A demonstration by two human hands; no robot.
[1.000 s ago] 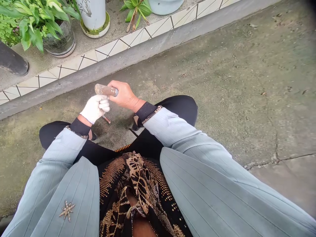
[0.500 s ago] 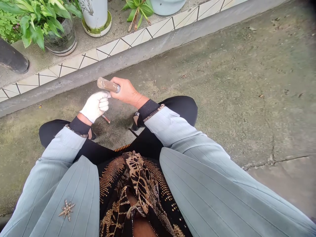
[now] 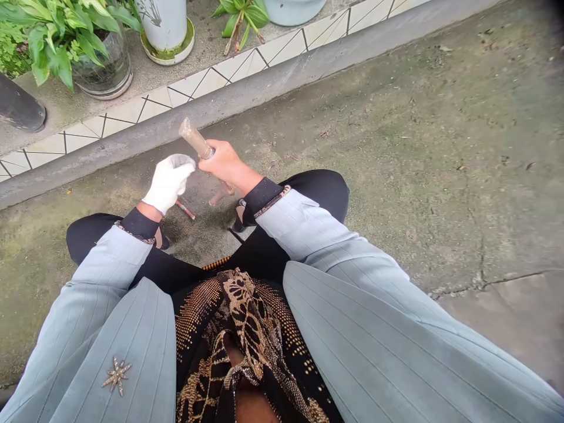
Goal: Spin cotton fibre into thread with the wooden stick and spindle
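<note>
My left hand (image 3: pixel 168 183) wears a white glove. Its fingers are curled, with thumb and forefinger drawn together; whatever they may hold is too small or hidden to make out. Close to its right, my bare right hand (image 3: pixel 224 164) is wrapped round a thick, worn brownish rod (image 3: pixel 196 138) with a metal band by the fingers. The rod's pale, rough end points up and to the left. A blurred brownish piece shows below the right hand; whether it belongs to the rod I cannot tell. Under the left hand a thin reddish stick (image 3: pixel 185 210) appears to lie on the ground.
A tiled ledge (image 3: pixel 194 88) runs across the top. On it stand a glass pot (image 3: pixel 103 73) with a leafy plant, a white pot (image 3: pixel 165 23) in a saucer, and a small plant (image 3: pixel 242 17). A dark pipe (image 3: pixel 22 106) lies left. Concrete ground (image 3: pixel 418 147) spreads right.
The rod has tilted more upright in my right hand. My left hand has drawn slightly left, away from the right hand. A brownish piece now shows below the right hand.
</note>
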